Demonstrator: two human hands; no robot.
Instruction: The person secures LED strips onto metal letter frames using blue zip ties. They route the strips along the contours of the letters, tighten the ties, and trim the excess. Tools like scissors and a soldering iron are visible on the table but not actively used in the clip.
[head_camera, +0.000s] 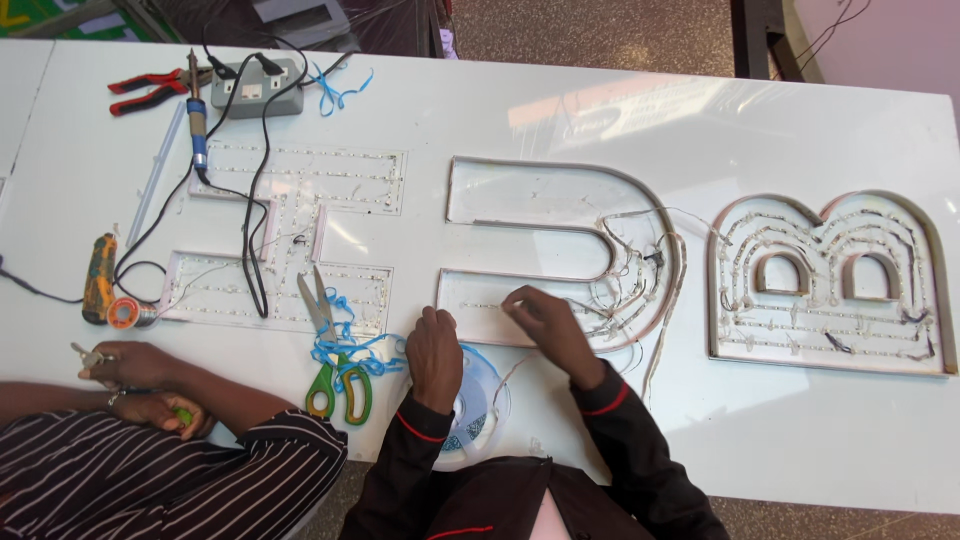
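Two hands: both mine, dark sleeves with red cuffs, working over the middle letter shell (560, 255) on the white desk (700, 130).
Left hand (433, 345): fingers curled loosely, resting at the shell's lower left edge, just above the strip reel (478, 400); I cannot tell whether it grips anything.
Right hand (545, 318): fingertips pinched on a thin light strip (480, 305) lying inside the shell's lower bar.
Strip handling: I judge it light, limp and easily kinked; hold it by its edges between the small lights, not by the fine wires (625, 280).
Shell: thin, rigid wall, probably light; steady it by the rim.
Nearby: green-handled scissors (335, 360) and blue cord (350, 345) to my left.
Co-worker: striped sleeve (150, 470) at far left, separate hands.
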